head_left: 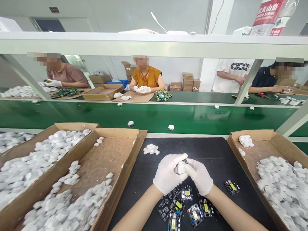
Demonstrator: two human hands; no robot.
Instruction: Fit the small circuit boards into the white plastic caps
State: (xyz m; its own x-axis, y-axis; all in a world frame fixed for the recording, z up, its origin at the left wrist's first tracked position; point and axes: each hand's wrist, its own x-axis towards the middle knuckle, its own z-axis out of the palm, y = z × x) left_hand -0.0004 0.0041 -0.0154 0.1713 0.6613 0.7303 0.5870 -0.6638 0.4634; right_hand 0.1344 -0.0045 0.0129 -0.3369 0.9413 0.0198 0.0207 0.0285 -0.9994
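Observation:
Above the black mat [130, 196], my left hand [168, 174] and my right hand [199, 177], both in white gloves, meet around a small white plastic housing [181, 167]. A dark edge shows at its top, perhaps a circuit board; the fingers hide most of it. Both hands are closed on the piece. Below them lie several loose circuit boards [174, 224] with yellow-topped parts, some partly covered by my hands. One more circuit board [232, 187] lies apart, to the right. A small heap of white rounded pieces [151, 149] sits beyond my left hand.
Cardboard trays [140, 135] of white pieces stand at the left, and another cardboard tray [247, 187] at the right. A green conveyor belt [102, 118] crosses beyond the mat, carrying small white-topped assemblies [171, 127]. Several co-workers [147, 77] work across it, behind a white frame [157, 46].

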